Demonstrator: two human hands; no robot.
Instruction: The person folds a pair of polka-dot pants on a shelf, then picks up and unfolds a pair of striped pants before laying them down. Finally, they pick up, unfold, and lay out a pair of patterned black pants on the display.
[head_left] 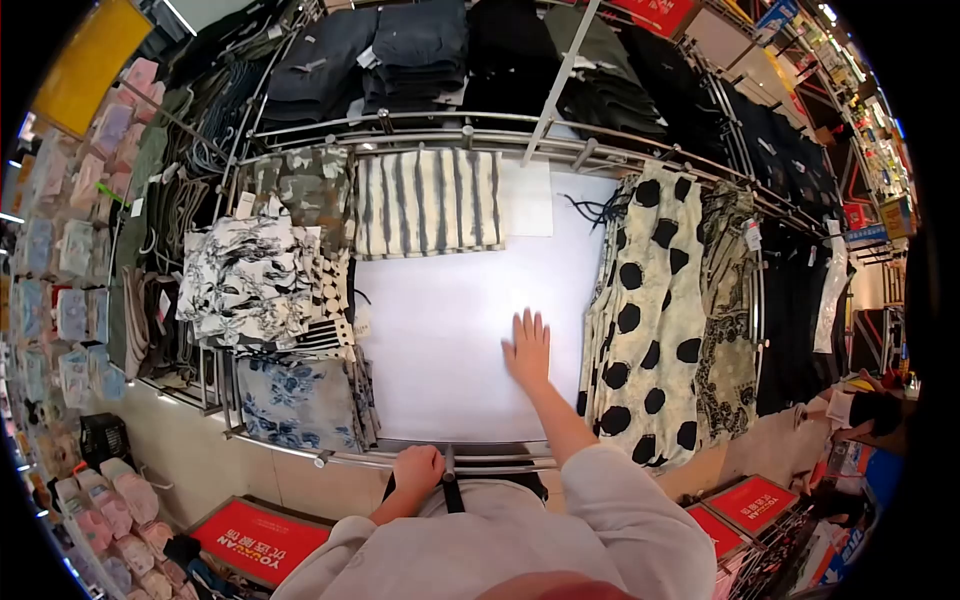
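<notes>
My right hand (pixel 527 347) lies flat on the white display board (pixel 455 330), fingers stretched out and holding nothing. At the front edge my left hand (pixel 418 468) is closed around the metal rail (pixel 510 463), beside a post. To the right of my right hand lies a stack of cream trousers with black dots (pixel 655 320). A folded striped garment (pixel 430 203) sits at the back of the board. On the left are a pile of black-and-white printed clothes (pixel 250 280) and a blue floral stack (pixel 297 403).
Folded dark trousers (pixel 415 50) fill the shelf behind the rails. Hanging clothes (pixel 175 220) line the left side, with black garments (pixel 790 310) on the right. Red signs (pixel 255 540) stand low near me. A black basket (pixel 103 437) is at the left aisle.
</notes>
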